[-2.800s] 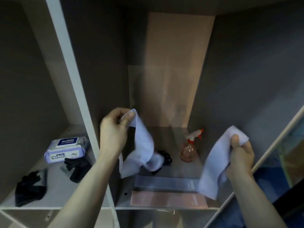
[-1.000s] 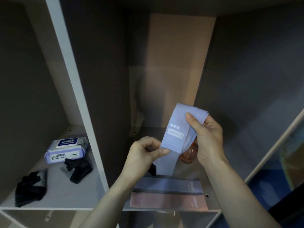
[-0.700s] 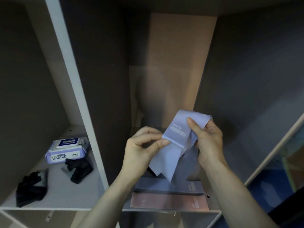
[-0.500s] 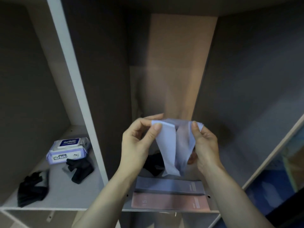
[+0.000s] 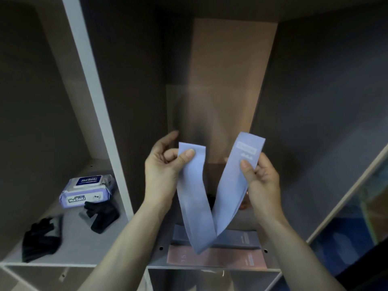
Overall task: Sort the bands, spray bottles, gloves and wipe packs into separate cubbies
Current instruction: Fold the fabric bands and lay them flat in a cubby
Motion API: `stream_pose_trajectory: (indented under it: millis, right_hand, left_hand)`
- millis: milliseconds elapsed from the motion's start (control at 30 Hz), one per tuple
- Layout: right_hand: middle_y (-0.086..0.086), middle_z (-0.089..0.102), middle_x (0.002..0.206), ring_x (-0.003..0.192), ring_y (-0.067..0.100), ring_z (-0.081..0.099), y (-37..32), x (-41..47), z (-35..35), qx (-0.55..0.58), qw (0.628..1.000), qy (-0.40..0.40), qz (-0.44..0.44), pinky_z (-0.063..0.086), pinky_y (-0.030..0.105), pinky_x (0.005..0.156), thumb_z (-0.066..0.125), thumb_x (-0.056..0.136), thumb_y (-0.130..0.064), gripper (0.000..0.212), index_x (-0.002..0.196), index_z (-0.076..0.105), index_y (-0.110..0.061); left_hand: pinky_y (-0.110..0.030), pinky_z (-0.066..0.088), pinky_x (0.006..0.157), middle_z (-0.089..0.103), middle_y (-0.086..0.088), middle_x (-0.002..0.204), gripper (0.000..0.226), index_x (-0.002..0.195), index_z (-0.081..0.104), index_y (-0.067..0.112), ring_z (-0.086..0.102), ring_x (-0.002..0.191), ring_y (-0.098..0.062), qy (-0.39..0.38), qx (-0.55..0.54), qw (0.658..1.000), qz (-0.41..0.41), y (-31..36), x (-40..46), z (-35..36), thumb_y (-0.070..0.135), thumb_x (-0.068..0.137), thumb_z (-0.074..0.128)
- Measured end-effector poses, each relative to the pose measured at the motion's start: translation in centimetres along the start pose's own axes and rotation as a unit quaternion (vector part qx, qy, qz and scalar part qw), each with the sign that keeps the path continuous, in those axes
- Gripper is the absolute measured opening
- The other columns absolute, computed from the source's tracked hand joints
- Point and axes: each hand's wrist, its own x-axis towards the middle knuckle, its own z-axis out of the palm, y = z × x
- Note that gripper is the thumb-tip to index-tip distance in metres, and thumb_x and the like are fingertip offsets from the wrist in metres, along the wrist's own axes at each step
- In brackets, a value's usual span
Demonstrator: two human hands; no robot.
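Pinching the lilac band (image 5: 212, 198) in both hands (image 5: 165, 166) (image 5: 260, 177), each grip holding one end; next, probably lay it flat on the shelf's front-edge bands (image 5: 241, 240).

My left hand (image 5: 165, 171) and right hand (image 5: 262, 181) pinch the two ends of a lavender elastic band (image 5: 201, 208), hanging as a V. At eight o'clock: a purple wipe pack (image 5: 87, 191) beside black gloves (image 5: 100, 215).
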Motion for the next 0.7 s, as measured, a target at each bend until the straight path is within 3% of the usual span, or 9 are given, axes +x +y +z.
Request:
stream_pose_trajectory:
  millis: [133,267,300,400,433,533,700]
  right_hand:
    - [-0.005,0.076,0.086,0.079,0.007,0.070,-0.5,0.4,0.3,0.011,0.998,-0.061,0.030,0.053,0.019,0.070,0.047,0.094,0.002,0.024,0.108,0.062,-0.010]
    - [0.005,0.074,0.100,0.093,0.020,0.069,0.1,-0.1,1.4,-0.002,0.993,-0.107,0.058,0.053,0.037,0.084,0.054,0.092,-0.017,0.019,0.107,0.066,-0.017]
    - [0.006,0.074,0.100,0.095,0.020,0.069,0.1,-0.3,1.7,0.000,0.992,-0.108,0.061,0.053,0.036,0.086,0.055,0.091,-0.021,0.019,0.106,0.067,-0.018]
    - [0.001,0.073,0.092,0.087,-0.004,0.065,-0.1,-0.8,2.0,-0.034,0.993,-0.106,0.030,0.042,0.002,0.079,0.052,0.094,-0.010,0.019,0.105,0.067,-0.014]
    - [-0.002,0.073,0.091,0.085,-0.006,0.065,-0.2,-0.9,2.1,-0.049,0.992,-0.113,0.017,0.041,0.000,0.075,0.051,0.094,-0.007,0.020,0.104,0.067,-0.014]
    - [-0.008,0.075,0.089,0.086,0.001,0.068,0.0,-1.0,2.0,-0.041,0.991,-0.126,0.008,0.048,0.011,0.071,0.055,0.092,-0.003,0.022,0.099,0.070,-0.018]
    - [0.000,0.076,0.088,0.082,0.011,0.071,-0.7,-0.3,2.0,-0.003,0.990,-0.141,0.032,0.053,0.019,0.069,0.058,0.089,-0.002,0.023,0.106,0.069,-0.014]
  left_hand:
    - [-0.020,0.051,0.060,0.063,0.001,0.064,0.002,0.082,0.068,0.008,0.061,0.063,-0.009,-0.074,0.025,0.997,-0.019,1.1,0.0,0.1,0.008,0.080,0.068]
    - [-0.018,0.051,0.062,0.068,0.000,0.070,0.005,0.077,0.066,0.010,0.062,0.067,-0.009,-0.115,0.024,0.992,-0.041,0.6,-0.5,1.5,0.007,0.081,0.066]
    - [-0.019,0.051,0.065,0.068,-0.003,0.073,0.005,0.077,0.067,0.009,0.062,0.069,-0.009,-0.105,0.035,0.993,-0.035,0.2,-0.6,1.7,0.007,0.082,0.067]
    - [-0.033,0.052,0.077,0.069,-0.018,0.093,0.004,0.082,0.070,0.004,0.064,0.081,-0.019,-0.073,0.069,0.995,-0.021,-0.5,-0.8,2.1,0.007,0.081,0.070]
    - [-0.036,0.053,0.078,0.069,-0.020,0.094,0.005,0.083,0.071,0.002,0.065,0.082,-0.022,-0.071,0.067,0.995,-0.029,-0.5,-0.8,2.2,0.007,0.081,0.070]
    - [-0.038,0.052,0.074,0.070,-0.025,0.086,0.007,0.081,0.070,-0.001,0.063,0.076,-0.025,-0.074,0.050,0.995,-0.050,-0.5,-1.0,2.6,0.006,0.082,0.069]
    - [-0.034,0.050,0.070,0.068,-0.019,0.078,0.007,0.083,0.068,0.000,0.062,0.073,-0.023,-0.077,0.054,0.995,-0.043,-0.8,-0.6,2.4,0.007,0.085,0.066]
